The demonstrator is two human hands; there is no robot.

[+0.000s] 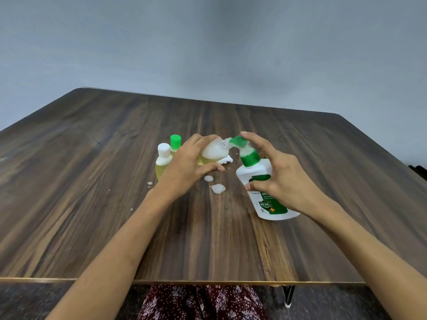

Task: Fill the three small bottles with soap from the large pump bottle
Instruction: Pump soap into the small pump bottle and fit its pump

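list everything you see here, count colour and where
large pump bottle: 1, white with green pump, tilted, right of centre
small bottle in hand: 1, clear, yellow soap and foam, uncapped, mouth at pump spout
capped small bottles: 2, one white cap, one green cap, left of centre
foam blobs: several, white, on the table
table: 1, dark wood
left hand: holds small bottle
right hand: grips pump bottle

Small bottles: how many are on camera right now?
3. A white-capped small bottle of yellow liquid and a green-capped small bottle stand behind the left hand; that hand tilts an uncapped clear small bottle toward the green pump nozzle.
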